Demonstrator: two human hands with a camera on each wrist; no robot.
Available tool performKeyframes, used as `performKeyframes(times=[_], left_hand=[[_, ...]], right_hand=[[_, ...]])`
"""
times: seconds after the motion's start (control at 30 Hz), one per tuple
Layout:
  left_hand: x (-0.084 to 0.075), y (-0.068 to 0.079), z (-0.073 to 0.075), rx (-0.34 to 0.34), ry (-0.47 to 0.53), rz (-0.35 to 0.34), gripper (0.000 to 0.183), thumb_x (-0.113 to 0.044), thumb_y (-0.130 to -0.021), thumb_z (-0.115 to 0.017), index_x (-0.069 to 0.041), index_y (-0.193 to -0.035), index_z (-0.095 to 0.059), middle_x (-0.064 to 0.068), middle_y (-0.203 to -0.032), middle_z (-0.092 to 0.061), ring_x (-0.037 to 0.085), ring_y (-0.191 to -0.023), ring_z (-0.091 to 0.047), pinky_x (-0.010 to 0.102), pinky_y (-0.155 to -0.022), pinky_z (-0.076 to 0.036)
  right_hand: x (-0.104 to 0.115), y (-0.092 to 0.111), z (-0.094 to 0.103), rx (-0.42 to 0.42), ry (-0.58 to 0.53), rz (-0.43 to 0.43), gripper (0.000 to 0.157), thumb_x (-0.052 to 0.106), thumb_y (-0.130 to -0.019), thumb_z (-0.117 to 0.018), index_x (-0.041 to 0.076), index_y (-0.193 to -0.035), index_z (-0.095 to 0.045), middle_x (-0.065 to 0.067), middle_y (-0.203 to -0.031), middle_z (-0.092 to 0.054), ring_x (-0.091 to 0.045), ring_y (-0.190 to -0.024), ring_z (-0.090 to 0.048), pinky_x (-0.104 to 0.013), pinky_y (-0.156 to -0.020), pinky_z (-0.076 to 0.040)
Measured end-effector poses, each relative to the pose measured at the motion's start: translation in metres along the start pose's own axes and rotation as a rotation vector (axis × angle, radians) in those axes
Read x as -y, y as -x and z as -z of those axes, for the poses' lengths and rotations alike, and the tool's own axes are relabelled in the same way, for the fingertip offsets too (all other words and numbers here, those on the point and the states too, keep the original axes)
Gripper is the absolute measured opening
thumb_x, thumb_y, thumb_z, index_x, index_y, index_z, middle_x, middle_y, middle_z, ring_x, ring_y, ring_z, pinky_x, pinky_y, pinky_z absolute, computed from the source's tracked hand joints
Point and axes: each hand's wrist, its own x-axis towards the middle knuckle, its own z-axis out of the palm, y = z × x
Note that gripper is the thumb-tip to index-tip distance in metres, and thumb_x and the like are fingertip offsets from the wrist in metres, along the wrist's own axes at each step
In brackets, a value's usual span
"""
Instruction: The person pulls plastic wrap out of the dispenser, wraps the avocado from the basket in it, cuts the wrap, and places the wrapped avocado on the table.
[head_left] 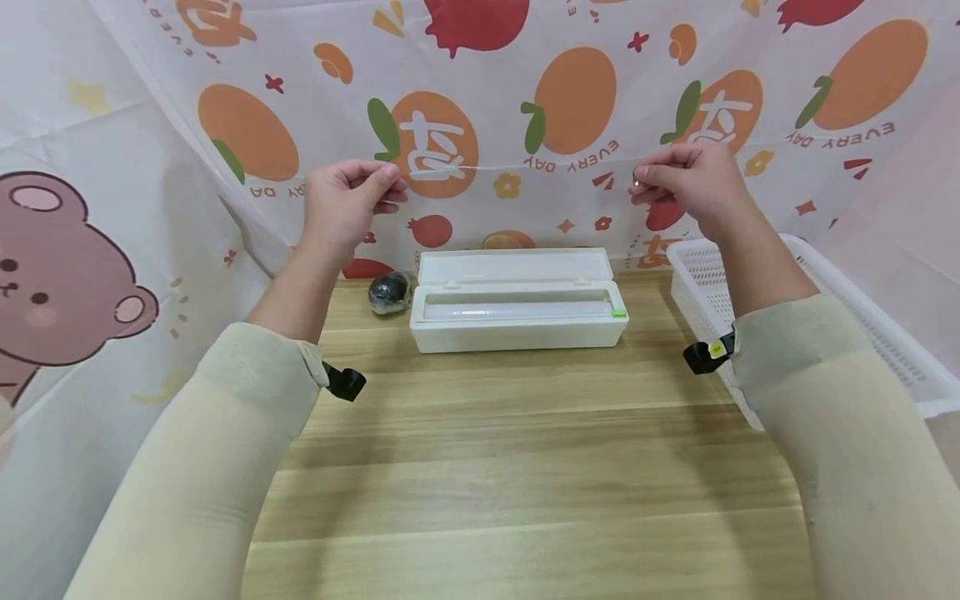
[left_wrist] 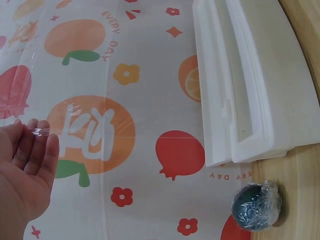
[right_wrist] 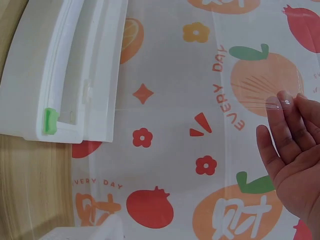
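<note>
A sheet of clear cling film [left_wrist: 37,132] stretches between my two raised hands, mostly see-through against the printed backdrop. My left hand [head_left: 348,200] pinches one corner between thumb and forefinger. On the other side my right hand [head_left: 690,183] pinches the opposite corner; wrinkles in the film [right_wrist: 260,90] fan out from its fingertips. Below and between the hands, a white cling film dispenser box [head_left: 517,333] stands on the table with its lid tipped back. A roll of film [head_left: 517,311] lies inside, and a green slide cutter [head_left: 618,313] sits at the box's right end.
Left of the dispenser is a dark round object [head_left: 388,292] wrapped in clear film. A white perforated basket [head_left: 862,308] stands at the right, partly behind the right forearm. The fruit-print curtain [head_left: 510,208] hangs close behind the wooden table [head_left: 510,467].
</note>
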Motion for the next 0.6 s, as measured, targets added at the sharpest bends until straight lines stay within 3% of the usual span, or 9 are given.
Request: performKeyframes(times=[0.27,0.6], left_hand=[[-0.009,-0.007,0.001,0.000,0.013,-0.015,0.020,-0.019,-0.086,-0.076,-0.004,-0.100,-0.077,0.008,-0.087,-0.073,0.020,-0.081,-0.070,0.023,-0.074,-0.058],[-0.019,-0.009,0.002,-0.017,0.016,-0.060,0.022,-0.019,-0.085,-0.077,-0.005,-0.101,-0.077,0.009,-0.088,-0.074,0.021,-0.080,-0.070,0.025,-0.073,-0.058]], right_hand=[[0.008,-0.001,0.000,-0.037,-0.035,0.014,0.020,0.018,-0.089,-0.073,0.007,-0.105,-0.075,-0.002,-0.087,-0.074,-0.015,-0.077,-0.074,-0.023,-0.073,-0.056],[0.014,-0.002,-0.002,-0.098,0.002,0.042,0.039,0.032,-0.082,-0.077,0.008,-0.112,-0.073,-0.003,-0.093,-0.074,-0.017,-0.085,-0.073,-0.018,-0.076,-0.055]])
